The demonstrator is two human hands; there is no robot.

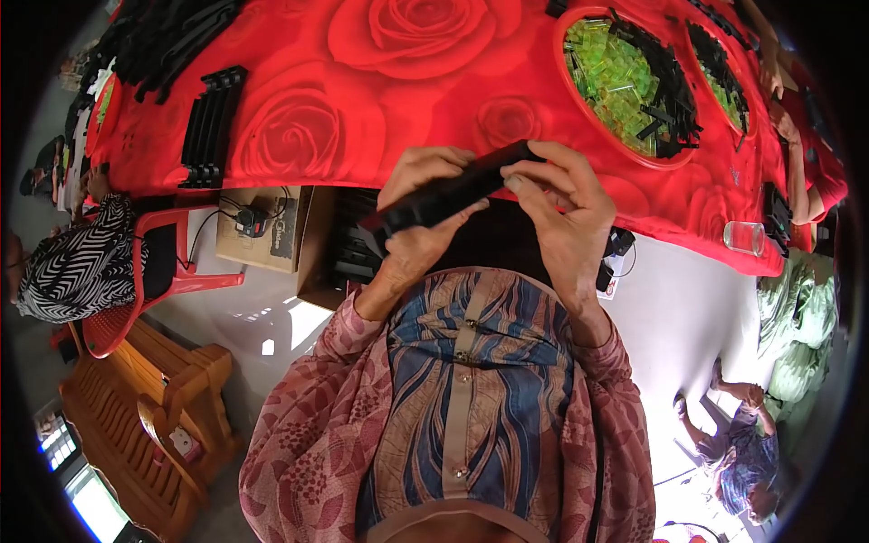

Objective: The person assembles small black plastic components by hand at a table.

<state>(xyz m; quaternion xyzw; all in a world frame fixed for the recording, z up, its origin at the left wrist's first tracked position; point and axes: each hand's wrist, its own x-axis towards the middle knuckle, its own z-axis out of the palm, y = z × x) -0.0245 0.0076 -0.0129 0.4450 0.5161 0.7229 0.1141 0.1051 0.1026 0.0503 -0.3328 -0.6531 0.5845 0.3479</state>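
Note:
A long black plastic part is held slantwise in front of my chest, its right end higher than its left. My left hand is closed around the lower left end, with the thumb along its near side. At the upper right end, the fingers and thumb of my right hand pinch the part. Dark shade on the part hides its details. Beyond my hands lies a table with a red rose-print cloth. Several similar black strips lie side by side on it to the left.
A red-rimmed basin holds yellow-green clear pieces and black pieces; a second basin stands beyond it. A glass is near the right edge. Below the table is a cardboard box. A red chair and wooden bench stand left.

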